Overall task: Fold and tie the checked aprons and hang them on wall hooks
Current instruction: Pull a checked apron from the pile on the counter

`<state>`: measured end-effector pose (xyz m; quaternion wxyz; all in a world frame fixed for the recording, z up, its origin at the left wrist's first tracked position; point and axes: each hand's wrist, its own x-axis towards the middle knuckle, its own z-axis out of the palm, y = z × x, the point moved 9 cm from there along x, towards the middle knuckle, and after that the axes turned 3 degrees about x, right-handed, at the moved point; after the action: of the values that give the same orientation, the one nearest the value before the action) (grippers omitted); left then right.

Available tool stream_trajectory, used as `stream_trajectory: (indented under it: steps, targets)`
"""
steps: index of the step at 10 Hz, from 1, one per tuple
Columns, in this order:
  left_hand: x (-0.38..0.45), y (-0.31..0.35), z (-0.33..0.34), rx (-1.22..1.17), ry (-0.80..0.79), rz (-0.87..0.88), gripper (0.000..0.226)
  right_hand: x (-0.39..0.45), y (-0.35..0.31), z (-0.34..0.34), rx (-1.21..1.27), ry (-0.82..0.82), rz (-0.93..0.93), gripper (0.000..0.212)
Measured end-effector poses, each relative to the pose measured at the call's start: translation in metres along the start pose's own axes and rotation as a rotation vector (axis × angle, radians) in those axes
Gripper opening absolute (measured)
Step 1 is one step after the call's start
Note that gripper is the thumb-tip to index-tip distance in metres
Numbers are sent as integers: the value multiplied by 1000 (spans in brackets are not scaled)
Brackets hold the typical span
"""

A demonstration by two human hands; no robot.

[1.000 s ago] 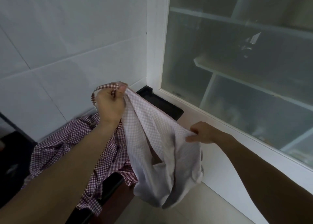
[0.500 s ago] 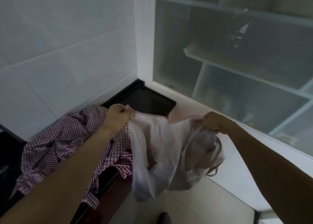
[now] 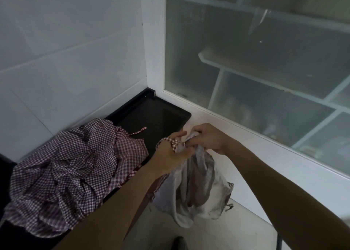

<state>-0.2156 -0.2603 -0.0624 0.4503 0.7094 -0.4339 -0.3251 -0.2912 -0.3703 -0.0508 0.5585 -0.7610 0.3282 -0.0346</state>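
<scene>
nearest the camera, both forearms reach forward and meet over one checked apron [image 3: 197, 181], which hangs bunched below the hands and clear of the floor. the left hand [image 3: 170, 151] has its fingers curled round the gathered top edge, where a strip of darker red check shows across the knuckles; the right hand [image 3: 206, 139] is just beside it, touching it, fingers pinching the same pale bunch of cloth from the other side. so both hands are clamped on this one apron, drawn close together. as a judgement, the work is at an early stage: the cloth is gathered, not yet laid in neat folds, no knot in the ties is visible, and a loose tie end dangles below and to the right of the hands. to the left of the left hand a heap of red checked aprons [image 3: 68, 172] lies crumpled and unfolded on a dark counter [image 3: 159, 115]; how many are in the heap cannot be told, at least one. beyond the hands stand a white tiled wall [image 3: 66, 47] and a frosted glass cabinet door [image 3: 255, 64]. counted: two hands, one apron held, one heap waiting. no wall hooks are in view, and no apron shows as hung.
</scene>
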Motion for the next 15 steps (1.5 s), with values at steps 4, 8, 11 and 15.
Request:
stream_trajectory:
  steps: [4,8,11,15]
  targets:
    - [22,-1,-82,186,473,-52,27,-5,4,-29,-627,-209,10,18]
    - [44,-46,-82,22,345,-363,35,-8,16,-105,-511,418,103,64]
    - [29,-44,-12,-244,147,-500,50,2,26,-32,-115,122,187,10]
    - [36,-27,25,-150,-83,-267,59,-11,19,-6,434,-105,301,27]
